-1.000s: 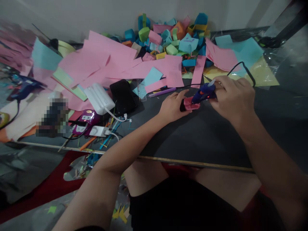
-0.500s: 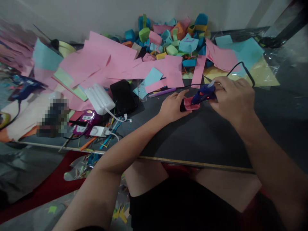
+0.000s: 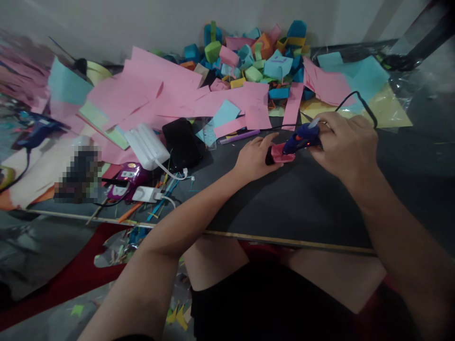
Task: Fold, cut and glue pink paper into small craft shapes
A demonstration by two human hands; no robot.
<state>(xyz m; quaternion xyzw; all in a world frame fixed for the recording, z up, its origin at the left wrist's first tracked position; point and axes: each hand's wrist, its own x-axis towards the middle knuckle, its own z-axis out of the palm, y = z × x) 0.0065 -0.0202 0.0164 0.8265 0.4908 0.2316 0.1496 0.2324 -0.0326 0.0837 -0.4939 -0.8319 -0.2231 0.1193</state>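
Observation:
My right hand [image 3: 344, 144] is closed around a dark blue hot glue gun [image 3: 301, 137] with a small red light and a pale glue stick at its back end. The gun's nozzle points down and left into a small pink paper box [image 3: 283, 153]. My left hand [image 3: 255, 157] holds that box on the dark tabletop [image 3: 263, 208], its fingers along the left and near sides. A black part shows at the box's left end, partly hidden by the fingers. The nozzle tip is hidden inside the box.
Pink paper sheets [image 3: 142, 90] cover the back left. Behind them is a pile of folded coloured paper pieces [image 3: 254, 73]. A white power bank [image 3: 147, 146], black phone [image 3: 182, 143], purple power strip [image 3: 128, 181] and second glue gun [image 3: 39, 130] lie left. A black cord [image 3: 366, 102] loops behind my right hand.
Both hands and the box stay almost where they were. The glue gun has tilted very slightly in my right hand.

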